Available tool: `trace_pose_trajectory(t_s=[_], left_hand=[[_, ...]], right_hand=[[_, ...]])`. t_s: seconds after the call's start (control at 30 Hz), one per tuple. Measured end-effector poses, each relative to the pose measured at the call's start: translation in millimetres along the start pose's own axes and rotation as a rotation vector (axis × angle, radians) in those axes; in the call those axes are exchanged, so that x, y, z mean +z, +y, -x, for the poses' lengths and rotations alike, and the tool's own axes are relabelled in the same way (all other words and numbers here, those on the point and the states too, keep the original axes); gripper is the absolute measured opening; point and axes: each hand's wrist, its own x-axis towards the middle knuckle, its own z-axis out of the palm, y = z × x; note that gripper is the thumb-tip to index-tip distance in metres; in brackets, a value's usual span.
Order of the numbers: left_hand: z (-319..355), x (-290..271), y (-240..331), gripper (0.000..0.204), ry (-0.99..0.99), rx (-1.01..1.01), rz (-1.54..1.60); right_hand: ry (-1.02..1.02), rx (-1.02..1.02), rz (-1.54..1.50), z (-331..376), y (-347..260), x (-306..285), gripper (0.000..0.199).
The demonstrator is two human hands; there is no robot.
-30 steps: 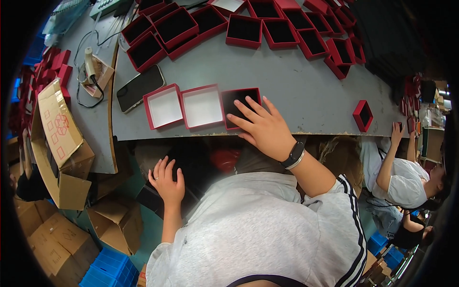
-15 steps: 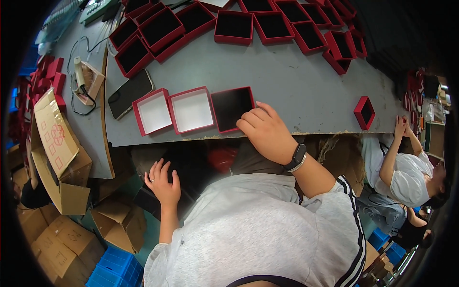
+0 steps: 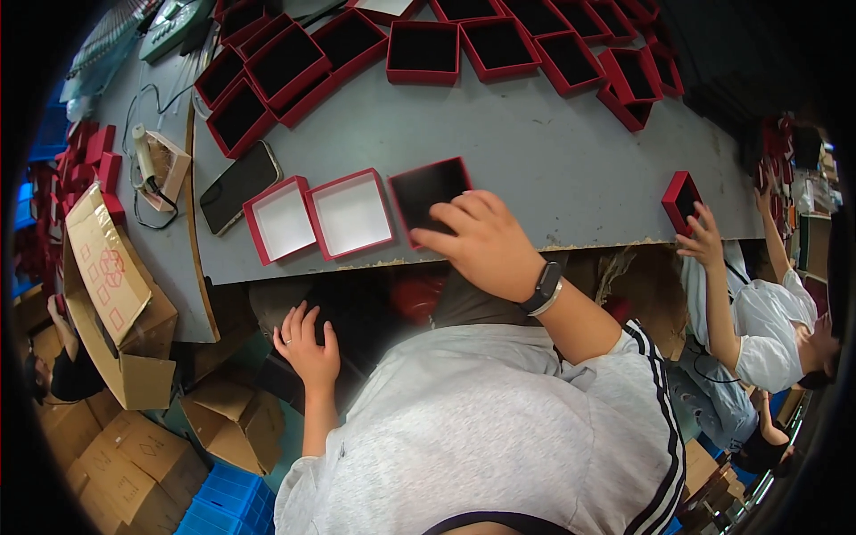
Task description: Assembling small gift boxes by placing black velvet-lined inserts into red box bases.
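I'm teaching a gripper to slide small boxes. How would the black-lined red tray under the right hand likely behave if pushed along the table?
The black-lined red tray looks like thin card, so probably light and easy to slide on the smooth grey table. Low and flat, it seems unlikely to tip. It lies near the table edge under the right hand, so a push could drop it.

Under the right hand (image 3: 486, 242): a red-walled box with a black lining (image 3: 423, 189). Just left of that hand: 2 red boxes with white interiors (image 3: 350, 214), on a grey table (image 3: 535, 143). On the right wrist: a black watch with a silver band (image 3: 542, 289). Beyond the hand: rows of red trays with black insides (image 3: 423, 49). Left of them: a black phone (image 3: 239, 185). Around the left hand (image 3: 308, 343), below the table edge: brown cardboard cartons (image 3: 234, 419) and blue crates (image 3: 223, 499). The shirt (image 3: 481, 437) is light grey with black stripes.
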Motion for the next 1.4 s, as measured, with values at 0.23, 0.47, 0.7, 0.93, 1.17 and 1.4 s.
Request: trace_pose_trajectory(t_s=[0.23,0.47,0.7,0.93,1.17,1.4], left_hand=[[3,-3,-4,0.032,0.075,0.004,0.129],[12,1,-9,0.033,0.132,-0.026,0.195],[13,-5,-2,0.031,0.097,-0.008,0.090],[6,-4,3,0.027,0.068,0.008,0.017],[11,-1,-4,0.027,0.092,0.005,0.048],[9,-3,-1,0.027,0.063,0.000,0.048]], right_hand=[[-0.017,0.559,0.714,77,54,-72,0.045],[-0.216,0.166,-0.593,-11,-71,10,0.038],[-0.752,0.499,-0.766,-7,-95,161,0.067],[-0.524,0.359,-0.830,-1,-69,102,0.041],[-0.246,0.530,-1.107,-22,-53,-28,0.051],[0.195,0.587,-0.809,-85,-41,17,0.037]])
